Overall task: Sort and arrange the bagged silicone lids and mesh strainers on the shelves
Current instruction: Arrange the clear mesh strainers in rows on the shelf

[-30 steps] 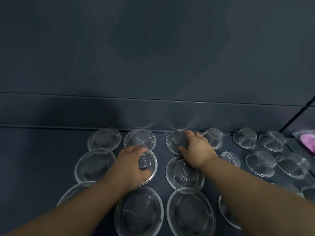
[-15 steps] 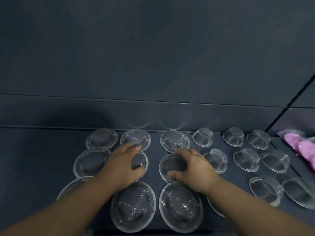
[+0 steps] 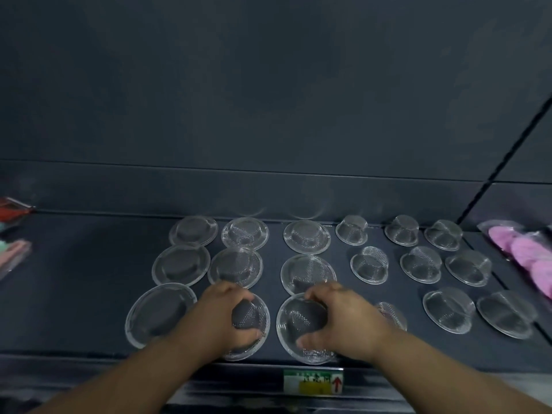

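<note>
The left hand [image 3: 222, 318] was curled over a wide mesh strainer [image 3: 251, 316] at the lower centre of the frame, fingers across its far side and thumb at its near side, gripping it. The right hand [image 3: 343, 321] gripped the neighbouring strainer [image 3: 298, 324] just to the right, fingertips hooked on the far rim and thumb pressed down near the front rim. Both pieces lay at the front edge of the dark shelf [image 3: 74, 279].

Those two belonged to a block of nine wide strainers [image 3: 181, 265], set three across and three deep in the middle of the frame. To the right of the block stood nine smaller, deeper strainers [image 3: 420, 263], also three by three (the front one nearest the right wrist was mostly hidden behind it). That made eighteen strainers on the shelf, each apart from or just touching its neighbours.

At the far right edge lay one clear bag of pink discs [image 3: 522, 255]. At the far left edge, partly cut off, were a red packet [image 3: 12, 210] and, below it, a blurred pale pink and green packet [image 3: 15, 252]. One green and yellow label [image 3: 313, 381] with a red arrow sat on the front rail of the shelf, at the bottom centre.
</note>
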Demonstrator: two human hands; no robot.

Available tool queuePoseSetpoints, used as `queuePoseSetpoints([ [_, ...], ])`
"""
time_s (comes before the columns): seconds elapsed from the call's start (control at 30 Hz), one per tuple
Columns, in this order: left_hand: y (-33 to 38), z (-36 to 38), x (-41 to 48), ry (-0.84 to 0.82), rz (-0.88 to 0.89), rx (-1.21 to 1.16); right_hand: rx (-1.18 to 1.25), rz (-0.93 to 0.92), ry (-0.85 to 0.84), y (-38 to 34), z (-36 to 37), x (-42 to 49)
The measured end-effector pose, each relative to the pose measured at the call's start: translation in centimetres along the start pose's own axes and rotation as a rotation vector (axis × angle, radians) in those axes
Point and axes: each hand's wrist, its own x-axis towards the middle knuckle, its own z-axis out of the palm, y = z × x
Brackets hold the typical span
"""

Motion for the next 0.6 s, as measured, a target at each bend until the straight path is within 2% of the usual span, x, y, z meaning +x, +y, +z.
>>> queuePoseSetpoints([
  [0.17,-0.4,0.1,-0.2,0.063,-0.013,0.008,-0.047,-0.045,0.085,-1.1,1.2,-0.2],
  [0.43,-0.4,0.0,0.1,0.055,-0.039,0.033,-0.049,-0.027,0.122,-1.1,1.5,-0.6],
  [0.6,1.3,-0.2,0.2,0.084,0.019,0.124,-0.136,0.031,0.335,0.7,-0.2,-1.4],
])
